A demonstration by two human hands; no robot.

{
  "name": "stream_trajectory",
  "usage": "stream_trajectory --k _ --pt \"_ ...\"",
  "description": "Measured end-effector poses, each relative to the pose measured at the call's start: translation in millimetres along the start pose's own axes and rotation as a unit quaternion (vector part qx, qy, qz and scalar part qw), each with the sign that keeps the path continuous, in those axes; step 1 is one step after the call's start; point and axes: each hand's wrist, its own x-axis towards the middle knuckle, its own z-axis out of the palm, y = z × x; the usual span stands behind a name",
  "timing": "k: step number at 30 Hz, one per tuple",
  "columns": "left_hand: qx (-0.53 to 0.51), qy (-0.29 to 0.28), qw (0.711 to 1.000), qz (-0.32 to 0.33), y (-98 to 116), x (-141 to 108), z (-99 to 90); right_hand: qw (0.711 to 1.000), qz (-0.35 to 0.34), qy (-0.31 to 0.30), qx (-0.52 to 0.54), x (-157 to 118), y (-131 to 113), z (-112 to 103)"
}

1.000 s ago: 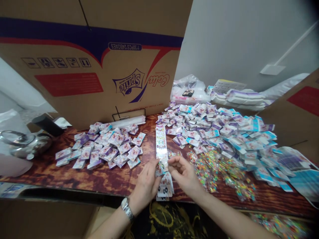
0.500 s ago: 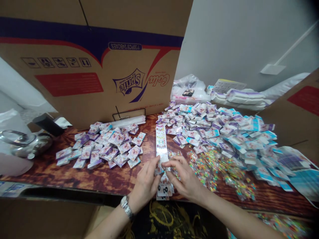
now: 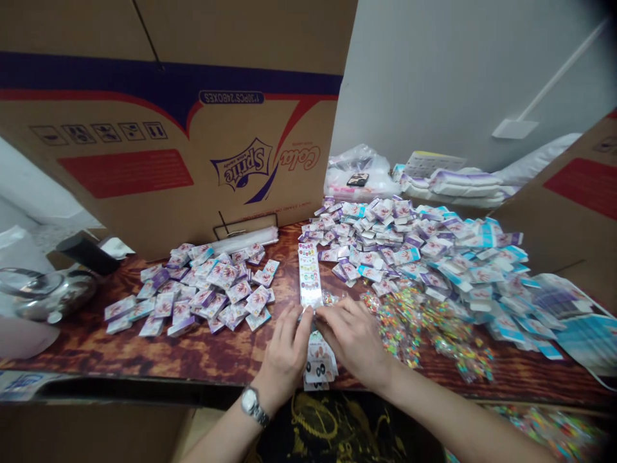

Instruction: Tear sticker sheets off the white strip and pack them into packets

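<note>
Person's left hand (image 3: pixel 284 360) and right hand (image 3: pixel 354 337) are close together near the front edge of a wood-grain bench (image 3: pixel 120 354), both over the lower end of a long printed sticker strip (image 3: pixel 310 273). The strip lies lengthways pointing away from the person, with rows of coloured round motifs and a pale end toward the hands. Left fingers (image 3: pixel 292 325) are together, tips at the strip's end; right fingers (image 3: pixel 332 318) are together and bent toward the same spot, almost meeting the left ones. Can't tell if either hand is clamped on the strip or on something small at its end. Small stack of printed cards (image 3: pixel 318 363) sits just below the hands. Metal wristwatch (image 3: pixel 251 405) on left wrist. Pile of small white-and-purple packets (image 3: pixel 212 289) left of the strip, bigger pile of blue-edged packets (image 3: pixel 409 247) to the right, and clear bags of colourful small pieces (image 3: pixel 409 328) just right of the hands. Behind stands a brown carton (image 3: pixel 159 167), print upside down: "Sprite", "Cola", "1*30PCS*24BOXES", plus handling icons. Packet print too small to read. Steel kettle (image 3: pixel 48 296) at far left, plastic bag (image 3: pixel 357 170) at back.
</note>
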Motion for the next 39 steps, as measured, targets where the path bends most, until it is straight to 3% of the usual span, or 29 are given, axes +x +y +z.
stream_trajectory --k 11,18,24,27,31,36,39 --pt "-0.013 -0.035 0.999 -0.036 2 -1 0.6 0.986 0.035 -0.085 0.139 5 7 4" --pt "-0.080 -0.041 0.994 -0.067 1 4 -6.4 0.954 0.116 -0.097 0.257 6 12 4" --pt "-0.041 -0.029 0.999 -0.018 2 3 -3.7 0.973 0.075 -0.104 0.194 10 4 3" --pt "-0.058 -0.024 0.998 -0.029 0 2 -5.2 0.977 0.032 -0.119 0.175 11 5 -5" --pt "-0.121 -0.035 0.989 -0.078 -2 2 -10.2 0.962 -0.025 -0.167 0.212 12 10 -15" --pt "-0.167 -0.047 0.979 -0.103 1 4 -11.8 0.975 -0.024 -0.099 0.196 11 9 -8" --pt "-0.167 -0.041 0.980 -0.103 1 3 -11.4 0.979 0.025 -0.057 0.193 6 7 -1"
